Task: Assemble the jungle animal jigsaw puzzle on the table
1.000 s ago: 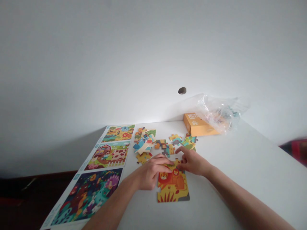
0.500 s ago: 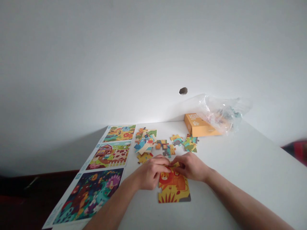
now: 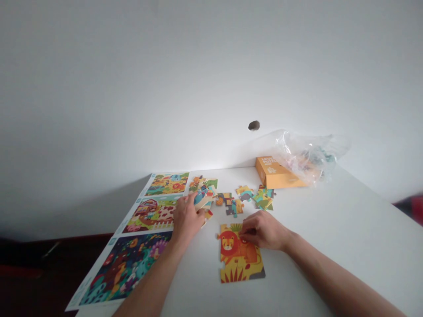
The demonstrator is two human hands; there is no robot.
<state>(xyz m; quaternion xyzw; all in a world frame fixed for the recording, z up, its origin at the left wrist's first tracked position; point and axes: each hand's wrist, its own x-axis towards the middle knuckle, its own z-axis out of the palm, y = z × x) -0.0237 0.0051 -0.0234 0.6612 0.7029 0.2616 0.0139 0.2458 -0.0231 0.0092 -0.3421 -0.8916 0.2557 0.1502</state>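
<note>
A joined block of jigsaw puzzle pieces (image 3: 231,259) with a red-maned lion on yellow ground lies flat in front of me. My right hand (image 3: 262,230) has its fingers curled together, the tips on the block's upper right part, covering some of it. Left of the block, my left hand (image 3: 188,215) reaches over a heap of loose puzzle pieces (image 3: 208,193), thumb and index finger apart beside a blue piece. The hand hides part of the heap. Several more pieces (image 3: 234,206) lie just beyond the lion block.
Three picture sheets (image 3: 148,213) line the table's left edge. Other puzzle pieces (image 3: 263,198) lie toward the back. An orange box (image 3: 277,176) stands at the back right, with a crumpled clear plastic bag (image 3: 307,154) on it. A white wall (image 3: 211,88) rises behind.
My left hand has left the lion block and moved left and away to the loose heap. The block's top edge now shows with a green tuft. My right hand stays near the block.
</note>
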